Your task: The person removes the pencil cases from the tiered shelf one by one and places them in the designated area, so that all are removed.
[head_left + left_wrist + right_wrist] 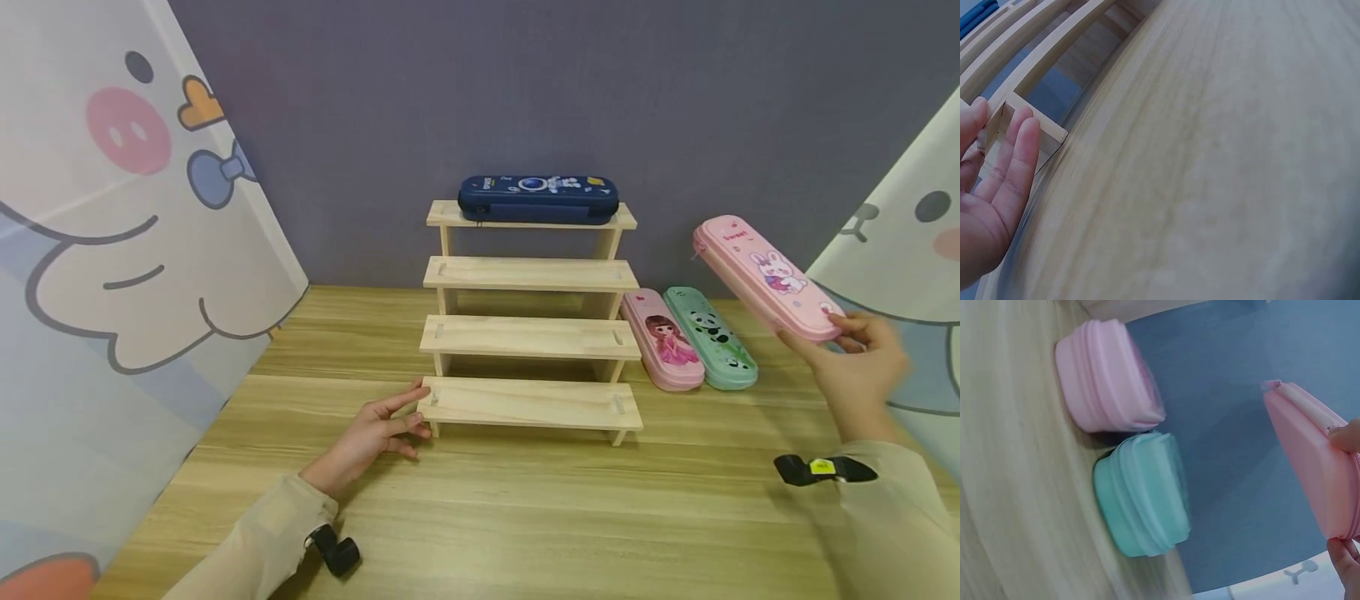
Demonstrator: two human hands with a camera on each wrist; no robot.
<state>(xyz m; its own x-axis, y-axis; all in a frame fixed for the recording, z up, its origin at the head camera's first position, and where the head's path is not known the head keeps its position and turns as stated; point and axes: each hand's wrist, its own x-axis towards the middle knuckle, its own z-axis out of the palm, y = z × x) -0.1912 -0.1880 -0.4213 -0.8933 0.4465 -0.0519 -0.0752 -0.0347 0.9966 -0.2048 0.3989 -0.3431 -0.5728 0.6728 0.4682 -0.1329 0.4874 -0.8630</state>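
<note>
My right hand [862,358] grips the near end of a pink pencil case [772,275] printed with a white rabbit, holding it tilted in the air at the right. In the right wrist view, a thumb and fingers lie on opposite sides of this case [1313,462]. At the lowest board of a four-step wooden display rack [525,404], my left hand [375,433] touches the left end with fairly straight fingers. The left wrist view shows its fingers [1019,165] beside the board's end. A dark blue space-themed pencil case [538,200] lies on the top step.
Right of the rack, a pink pencil case with a doll print [663,342] and a green panda pencil case [711,337] lie side by side on the wooden table [510,517]. A grey panel [337,125] stands behind, with cartoon-printed panels at both sides.
</note>
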